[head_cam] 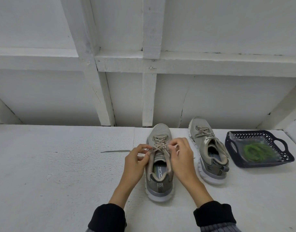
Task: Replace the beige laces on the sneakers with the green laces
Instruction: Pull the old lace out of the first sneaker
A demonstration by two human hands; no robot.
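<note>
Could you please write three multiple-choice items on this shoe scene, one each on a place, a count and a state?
1. Where do the green laces lie?
A. In the dark basket at the right
B. Inside the right-hand sneaker
C. Under the left hand

2. How many sneakers stand on the white surface?
A. One
B. Two
C. Three

3. What are the hands doing?
A. Resting flat on the surface
B. Lifting the basket
C. Pinching the beige laces of the near sneaker

Answers:
1. A, the green bundle shows inside the basket, beside the far sneaker.
2. B, the pair stands side by side, both with beige laces.
3. C, the fingers of the left hand and right hand are curled onto the laces above the tongue.
</note>
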